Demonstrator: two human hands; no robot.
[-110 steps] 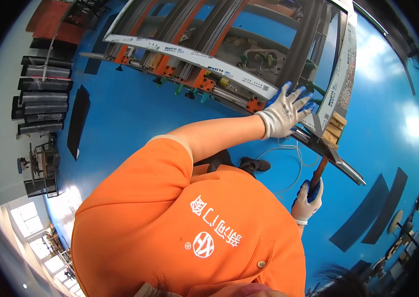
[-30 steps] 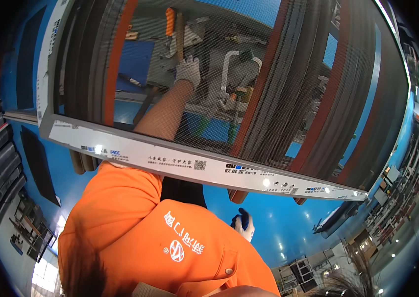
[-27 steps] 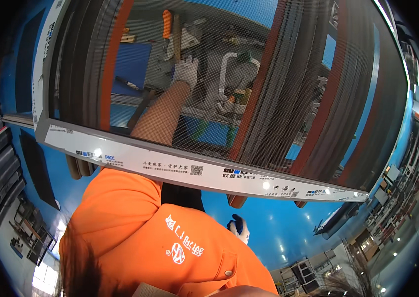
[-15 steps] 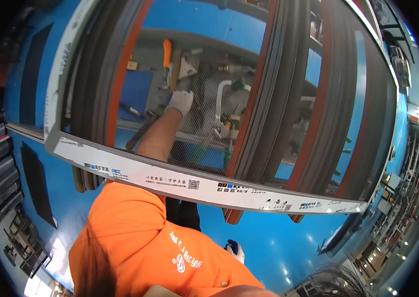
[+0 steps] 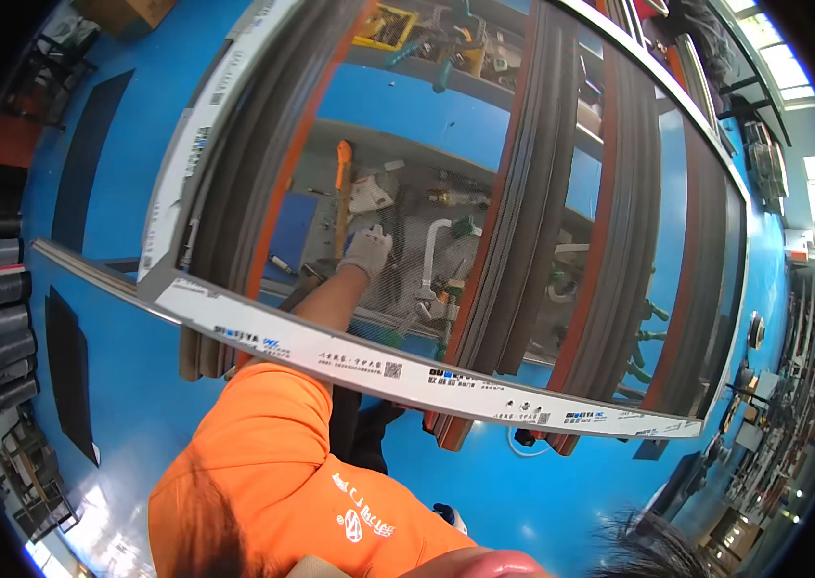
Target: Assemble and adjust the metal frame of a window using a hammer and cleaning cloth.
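A large screen panel (image 5: 407, 381), its mesh bordered by a pale film-covered frame, lies across the view. Beneath it my left arm reaches forward, and through the mesh I see my left hand (image 5: 367, 252) in a white glove with dark blue patches. Its fingers look curled down over the tool shelf (image 5: 378, 144); anything inside them is hidden. Just left of that hand lies a long tool with an orange handle (image 5: 343, 164). A crumpled whitish cloth or bag (image 5: 369, 196) is beyond it. My right hand (image 5: 451, 517), gloved, shows only partly beside my orange shirt, its fingers mostly covered.
Brown-padded support bars (image 5: 513, 231) run under the panel. A white hose-like piece (image 5: 431, 255) and small parts lie on the shelf. Farther off is a yellow crate (image 5: 383, 27). Dark mats (image 5: 70, 366) lie on the blue floor at left, and long profiles (image 5: 797, 385) line the right.
The view has shifted, so the panel and shelf sit differently and more of the far side shows. My left hand stays near the orange-handled tool. Less of my right hand is visible.
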